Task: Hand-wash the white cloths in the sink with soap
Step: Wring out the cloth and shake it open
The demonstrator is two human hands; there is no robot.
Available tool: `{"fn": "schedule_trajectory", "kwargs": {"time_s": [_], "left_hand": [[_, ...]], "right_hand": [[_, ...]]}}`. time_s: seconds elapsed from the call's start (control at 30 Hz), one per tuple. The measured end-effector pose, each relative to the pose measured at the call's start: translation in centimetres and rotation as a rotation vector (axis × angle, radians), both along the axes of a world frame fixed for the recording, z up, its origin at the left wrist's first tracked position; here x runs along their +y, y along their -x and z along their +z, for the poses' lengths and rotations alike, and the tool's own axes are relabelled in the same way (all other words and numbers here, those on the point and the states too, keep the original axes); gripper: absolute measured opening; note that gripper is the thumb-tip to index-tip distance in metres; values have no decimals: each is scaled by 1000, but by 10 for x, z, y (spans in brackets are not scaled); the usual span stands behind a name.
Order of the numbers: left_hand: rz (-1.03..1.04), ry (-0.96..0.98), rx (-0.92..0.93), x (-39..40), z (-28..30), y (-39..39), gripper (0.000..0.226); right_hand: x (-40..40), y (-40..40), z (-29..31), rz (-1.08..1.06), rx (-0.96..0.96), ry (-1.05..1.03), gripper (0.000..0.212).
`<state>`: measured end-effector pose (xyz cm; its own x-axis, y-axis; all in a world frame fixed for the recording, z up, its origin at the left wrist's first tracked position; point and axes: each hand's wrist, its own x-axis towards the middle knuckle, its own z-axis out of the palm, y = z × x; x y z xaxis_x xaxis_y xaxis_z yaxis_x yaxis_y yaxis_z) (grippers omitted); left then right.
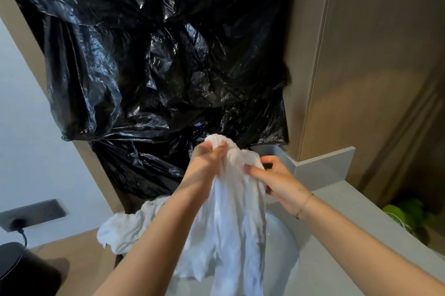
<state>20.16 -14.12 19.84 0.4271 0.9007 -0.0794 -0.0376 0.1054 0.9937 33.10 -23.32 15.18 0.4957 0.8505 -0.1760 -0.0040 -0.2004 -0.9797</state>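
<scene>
Hanging behind everything is the black plastic, draped over the wall above the counter. Below it sits the pale sink, its bowl mostly hidden by fabric. A second cloth lies bunched on the sink's left rim, apart from both hands. The held cloth is lifted clear of the bowl: its gathered top is up at the hands and its long axis runs straight down toward the camera, the loose tail dropping over the sink. The left hand has fingers curled tight round the bunched top, so it carries the weight. The right hand pinches a fold just beside and slightly below, thumb and fingers closed on the fabric. Both grips sit at the top end, the left a little higher, so any rubbing or wringing stroke would likely run downward along the hanging length. No soap is visible
</scene>
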Motion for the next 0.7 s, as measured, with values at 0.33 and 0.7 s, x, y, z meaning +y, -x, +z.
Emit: {"fn": "schedule_trajectory", "kwargs": {"time_s": [0.33, 0.7], "left_hand": [[52, -325, 160, 13, 14, 28, 22], [104, -293, 81, 7, 38, 41, 27]], "right_hand": [[17, -21, 2, -255, -795, -292, 27], [-6, -20, -45, -128, 78, 141, 35]]}}
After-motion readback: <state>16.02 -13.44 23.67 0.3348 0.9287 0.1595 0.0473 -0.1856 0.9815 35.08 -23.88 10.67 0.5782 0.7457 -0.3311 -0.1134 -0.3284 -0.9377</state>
